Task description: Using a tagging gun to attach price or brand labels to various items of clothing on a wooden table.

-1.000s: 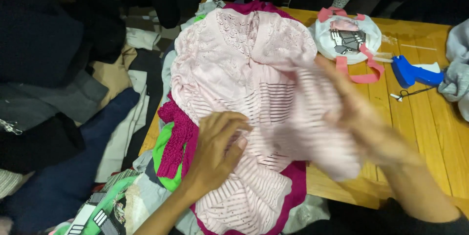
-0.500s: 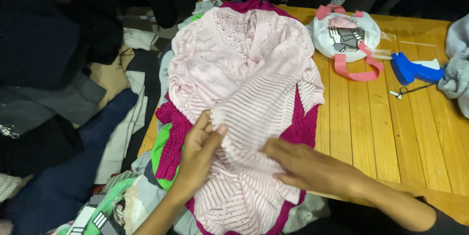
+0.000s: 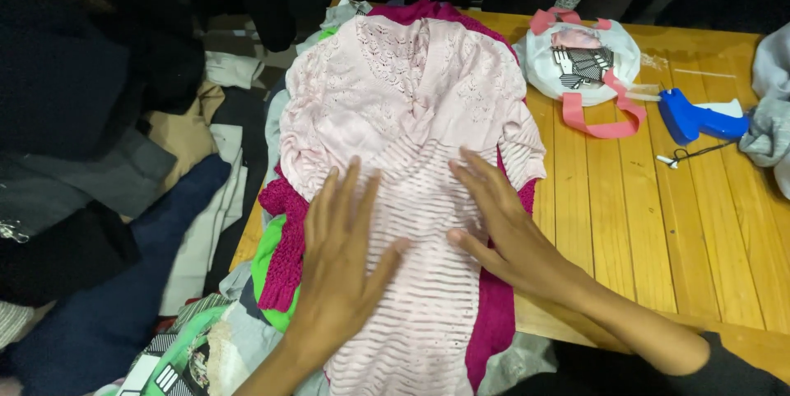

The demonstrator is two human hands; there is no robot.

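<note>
Pressing flat on a pale pink knitted sweater [image 3: 411, 141], both hands lie palm down with fingers spread apart and gripping nothing. The left hand [image 3: 341, 256] rests on the near left part of the garment, the right hand [image 3: 502, 227] on its near right part, thumbs angled toward each other across the striped open-knit panel between them. The sweater lies directly under the fingers, its long axis running from the near edge of the desk [image 3: 650, 223] away to the far edge, neckline at the far end, so most of it stretches beyond the fingertips. Neither hand is clearly the nearer; they sit about level.

Beneath it a magenta knit garment [image 3: 284, 248] shows along both sides, with a bright green piece [image 3: 267, 260] under that on the left. Well apart on the far right of the wooden desk sit a white bag with pink handles [image 3: 584, 63] and a blue tagging gun [image 3: 695, 120]. Dark clothing is heaped off the left side.
</note>
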